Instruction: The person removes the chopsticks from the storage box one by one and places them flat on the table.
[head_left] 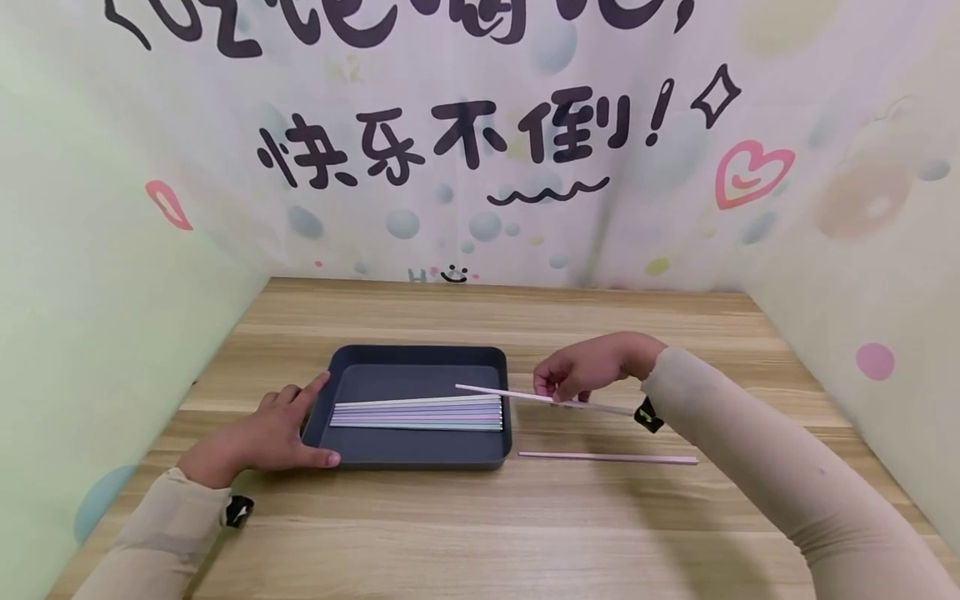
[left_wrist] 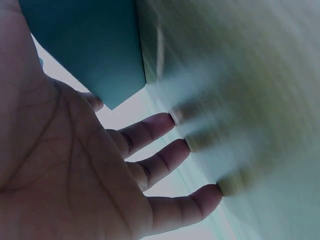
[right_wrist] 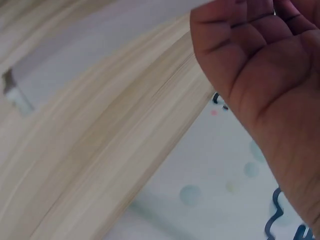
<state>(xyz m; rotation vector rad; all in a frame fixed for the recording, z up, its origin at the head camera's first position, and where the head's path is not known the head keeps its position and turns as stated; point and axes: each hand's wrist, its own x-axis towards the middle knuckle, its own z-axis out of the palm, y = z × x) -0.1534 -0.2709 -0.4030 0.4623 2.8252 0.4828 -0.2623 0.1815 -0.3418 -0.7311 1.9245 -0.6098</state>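
Note:
A dark grey rectangular tray [head_left: 420, 458] holds several pastel chopsticks [head_left: 416, 414] lying side by side. My left hand [head_left: 273, 432] rests at the tray's left end, thumb along the front rim and fingers spread by the left wall; in the left wrist view those fingers [left_wrist: 160, 162] are extended, their tips on the table. To the right of the tray, my right hand [head_left: 592, 371] pinches a pale chopstick [head_left: 525, 395] near its middle, above the table. Its thin end overlaps the tray's right rim in the head view. The right wrist view shows its thick end [right_wrist: 75, 57] up close.
A single pink chopstick [head_left: 607, 457] lies on the wooden table [head_left: 450, 533], right of the tray and below my right hand. Behind the table hangs a white printed backdrop [head_left: 465, 208] with black lettering. Pale side walls [head_left: 847, 208] flank the table.

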